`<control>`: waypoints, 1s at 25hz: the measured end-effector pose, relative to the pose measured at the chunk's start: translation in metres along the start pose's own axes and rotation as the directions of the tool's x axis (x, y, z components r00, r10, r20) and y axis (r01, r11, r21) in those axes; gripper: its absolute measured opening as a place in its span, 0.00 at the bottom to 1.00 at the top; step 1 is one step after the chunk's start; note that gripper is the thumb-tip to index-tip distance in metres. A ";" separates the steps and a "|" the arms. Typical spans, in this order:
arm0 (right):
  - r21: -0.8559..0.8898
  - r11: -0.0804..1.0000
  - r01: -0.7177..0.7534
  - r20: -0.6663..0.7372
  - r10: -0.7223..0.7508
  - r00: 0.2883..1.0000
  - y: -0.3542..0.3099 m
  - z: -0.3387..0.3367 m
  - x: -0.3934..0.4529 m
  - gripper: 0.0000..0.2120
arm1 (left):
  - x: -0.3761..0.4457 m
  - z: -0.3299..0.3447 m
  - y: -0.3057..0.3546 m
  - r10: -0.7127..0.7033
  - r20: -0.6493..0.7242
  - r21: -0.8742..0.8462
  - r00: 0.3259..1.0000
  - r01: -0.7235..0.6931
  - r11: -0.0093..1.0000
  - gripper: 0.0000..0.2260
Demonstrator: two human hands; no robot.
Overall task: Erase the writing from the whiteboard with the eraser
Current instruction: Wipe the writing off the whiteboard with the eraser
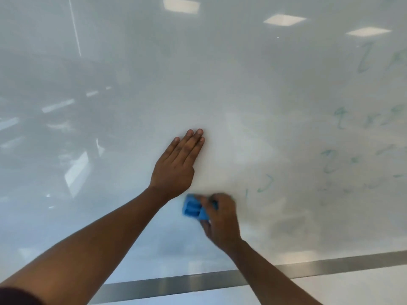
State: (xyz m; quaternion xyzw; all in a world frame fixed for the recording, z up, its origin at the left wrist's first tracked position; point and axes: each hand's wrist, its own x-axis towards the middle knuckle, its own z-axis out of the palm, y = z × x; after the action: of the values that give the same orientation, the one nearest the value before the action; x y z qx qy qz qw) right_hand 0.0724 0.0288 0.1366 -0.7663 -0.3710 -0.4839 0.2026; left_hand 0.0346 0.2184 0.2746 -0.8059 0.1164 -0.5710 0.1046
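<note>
Here, largest thing first:
Whiteboard (220, 84): it fills nearly the whole view, glossy white, with ceiling lights (284, 19) mirrored near the top right and a dim room reflection across its left half.
Metal edge strip (176, 282): a brushed silver band runs along the board's near edge, rising from lower left to right; my right forearm crosses over it.
Green writing (361, 122): faint, smeared green marks sit on the right part of the board, in several rows; I cannot read them. A small green curl (265, 183) lies closer in, just right of my right hand.
My left hand (176, 166): laid flat on the board near the middle, fingers straight and close together, pointing up and a little right; it holds nothing.
My right hand (222, 216): just below and right of my left hand, blurred, fingers curled round the eraser and holding it against the board.
Blue eraser (192, 208): its left end sticks out of my right hand's grip, lying on the board just under my left wrist, well left of most of the writing.
</note>
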 end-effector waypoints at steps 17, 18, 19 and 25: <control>-0.057 0.994 0.094 -0.013 -0.095 0.995 0.075 -0.023 -0.018 0.34 | -0.005 0.012 0.000 0.032 -0.025 0.091 0.999 -0.030 0.995 0.34; -0.059 0.997 -0.056 -0.105 0.049 0.993 0.091 -0.032 -0.003 0.32 | -0.005 0.012 0.002 0.024 -0.024 0.087 0.999 -0.022 0.996 0.33; -0.007 0.960 -0.278 -0.211 0.271 0.939 0.109 -0.043 0.013 0.30 | -0.006 0.011 0.004 0.017 -0.023 0.082 1.000 -0.015 0.997 0.32; 0.229 0.719 -0.657 -0.232 0.695 0.680 0.065 -0.022 -0.004 0.30 | 0.010 0.017 0.021 0.124 0.003 0.059 0.992 -0.124 0.991 0.28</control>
State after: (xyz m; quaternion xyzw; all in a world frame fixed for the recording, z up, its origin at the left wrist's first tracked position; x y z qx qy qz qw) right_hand 0.1086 -0.0290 0.1461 -0.7511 -0.0558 -0.4610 0.4692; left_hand 0.0524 0.1962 0.2714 -0.7934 0.1493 -0.5670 0.1638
